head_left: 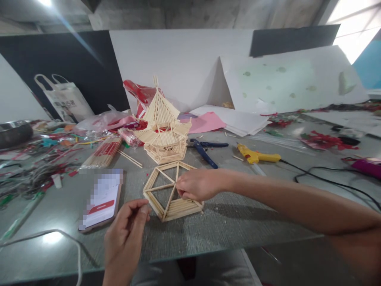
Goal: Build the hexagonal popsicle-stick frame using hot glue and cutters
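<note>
A flat polygonal frame of pale wooden sticks (154,186) lies on the table, with spokes meeting in the middle. Several sticks fill one of its lower sections. My right hand (196,184) reaches over it from the right, fingers curled down near the hub; its fingertips and whatever they hold are hidden. Just outside the frame's lower left side is my left hand (127,226), thumb and index finger pressed together; I cannot make out anything between them. Directly behind the frame stands a tiered stick pagoda (162,137) with a pointed roof.
Blue-handled pliers (204,151) and a yellow glue gun (257,155) with a black cord lie to the right. At the left are a phone (102,202), a packet of sticks (102,153) and a white cable (77,242). Pink paper (206,122) lies behind.
</note>
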### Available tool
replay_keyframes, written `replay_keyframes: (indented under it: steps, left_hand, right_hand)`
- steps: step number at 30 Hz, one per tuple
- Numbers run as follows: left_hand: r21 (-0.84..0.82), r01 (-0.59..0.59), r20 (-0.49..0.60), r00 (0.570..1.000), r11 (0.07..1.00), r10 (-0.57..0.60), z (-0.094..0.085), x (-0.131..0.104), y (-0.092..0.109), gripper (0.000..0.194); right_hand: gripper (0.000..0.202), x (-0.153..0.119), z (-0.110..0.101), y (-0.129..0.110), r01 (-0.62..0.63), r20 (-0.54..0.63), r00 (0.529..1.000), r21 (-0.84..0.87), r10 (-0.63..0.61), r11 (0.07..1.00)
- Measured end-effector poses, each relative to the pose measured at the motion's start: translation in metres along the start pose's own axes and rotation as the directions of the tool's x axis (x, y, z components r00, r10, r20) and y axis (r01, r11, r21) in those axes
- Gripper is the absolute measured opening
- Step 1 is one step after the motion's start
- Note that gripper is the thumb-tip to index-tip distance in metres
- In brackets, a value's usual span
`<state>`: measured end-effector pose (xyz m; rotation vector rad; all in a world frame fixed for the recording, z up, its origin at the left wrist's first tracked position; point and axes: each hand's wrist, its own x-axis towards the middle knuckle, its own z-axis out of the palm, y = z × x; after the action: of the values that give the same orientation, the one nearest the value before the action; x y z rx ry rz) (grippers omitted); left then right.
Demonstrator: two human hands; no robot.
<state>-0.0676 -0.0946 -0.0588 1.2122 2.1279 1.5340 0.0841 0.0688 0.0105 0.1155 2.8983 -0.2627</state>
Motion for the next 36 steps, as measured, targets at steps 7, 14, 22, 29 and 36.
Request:
replay_keyframes:
  steps: [7, 14, 22, 29, 36]
  left_hand:
    - [-0.003, -0.012, 0.007, 1.0, 1.0, 0.012, 0.0, 0.001, -0.002, 0.039]
    - [0.005, 0.021, 0.007, 1.0, 1.0, -0.021, 0.001, 0.0, 0.0, 0.042]
    - [0.087, -0.026, 0.081, 0.996, 0.996, 0.019, 0.0, 0.002, -0.004, 0.038]
    - [0.241, -0.489, 0.457, 0.82, 0.838, 0.346, 0.019, 0.024, 0.022, 0.023]
    - [0.328, -0.605, 0.702, 0.67, 0.725, 0.242, 0.038, 0.05, 0.048, 0.025]
  right_hand:
    - [0.015, -0.002, 0.0, -0.001, 0.012, -0.023, 1.0, -0.019, -0.012, 1.0]
    - [0.017, -0.006, 0.001, -0.003, 0.004, -0.026, 1.0, -0.037, -0.004, 0.999]
    - [0.017, -0.008, 0.005, -0.001, -0.011, -0.057, 0.998, 0.008, 0.011, 1.0]
    - [0.017, -0.005, 0.003, -0.001, -0.05, -0.024, 0.998, 0.036, 0.05, 0.998]
    - [0.019, -0.005, 0.003, -0.004, -0.058, -0.029, 0.998, 0.003, 0.058, 0.998]
